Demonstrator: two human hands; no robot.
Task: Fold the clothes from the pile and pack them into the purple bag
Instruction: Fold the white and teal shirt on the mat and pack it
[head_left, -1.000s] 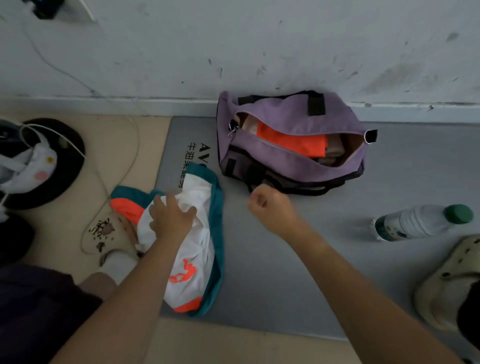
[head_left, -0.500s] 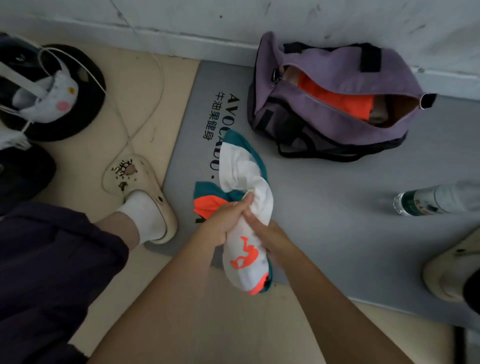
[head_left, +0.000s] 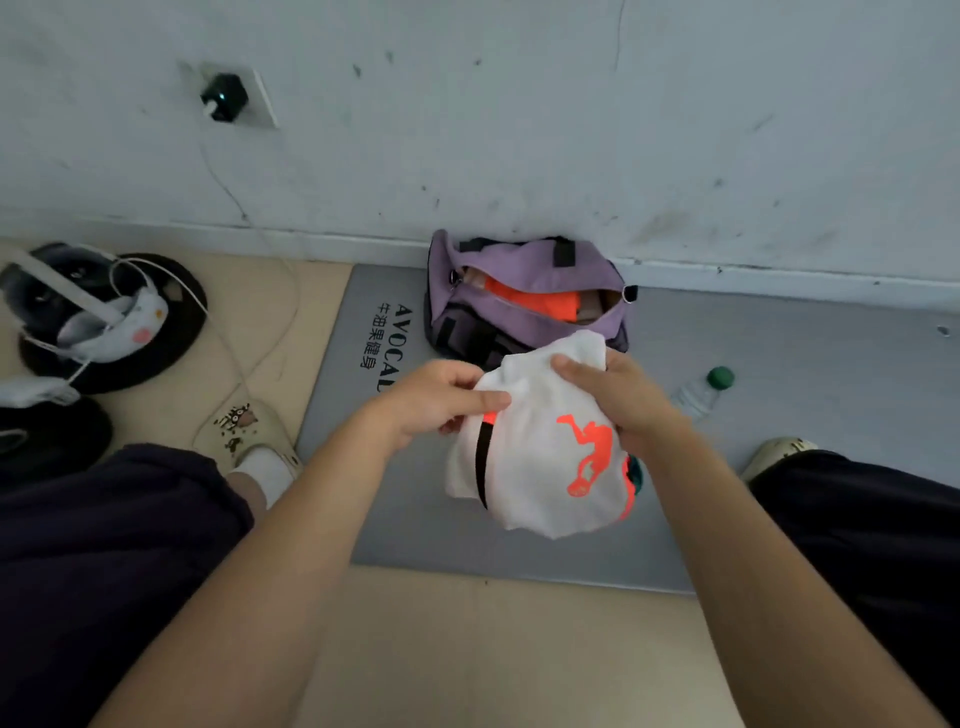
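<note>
Between hands (head_left: 524, 400), bunched garment (head_left: 540, 457)

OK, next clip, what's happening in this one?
A person holds a white garment with an orange print in both hands, the left hand and the right hand each gripping it above a grey mat. Just beyond it, the purple bag lies open by the wall with orange clothing already inside.

Counts, floor by the wall

Two hands (head_left: 441, 397) (head_left: 621, 400), one garment (head_left: 540, 457), one bag (head_left: 524, 301), one mat (head_left: 779, 374), one bottle (head_left: 704, 389), two slippers (head_left: 249, 431) (head_left: 776, 452), one socket (head_left: 228, 96).
</note>
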